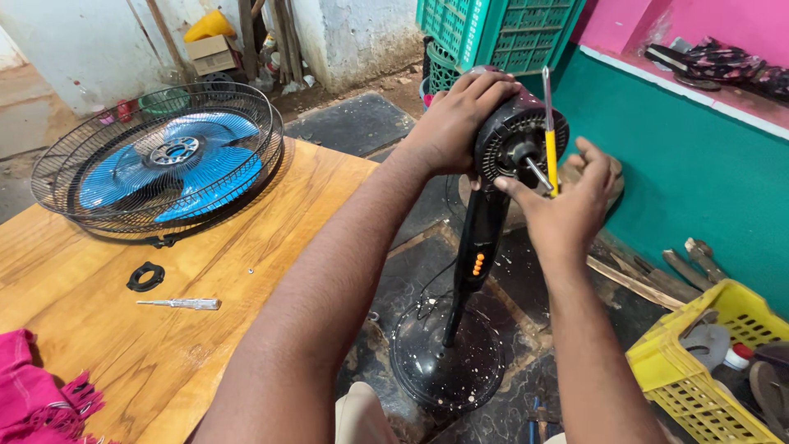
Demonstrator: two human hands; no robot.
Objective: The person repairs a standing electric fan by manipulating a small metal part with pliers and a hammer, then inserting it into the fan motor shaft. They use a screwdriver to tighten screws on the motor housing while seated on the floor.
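The left hand (460,115) is gripping the top of the fan motor (519,140), which is standing on its pole right of the table (246,279). The right hand (567,205) is clenching a yellow screwdriver (549,123) against the motor face. The tip could be slipping off and jabbing a finger, or the stand tipping if pushed too hard.

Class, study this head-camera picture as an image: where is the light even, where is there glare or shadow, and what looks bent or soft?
Head view: soft, even daylight; a pale sheen on the wooden table; mild shadow under the fan guard. Wide-lens stretch enlarges the forearms near the bottom edge. The left hand, right hand and yellow screwdriver are sharp; the far wall is washed out.
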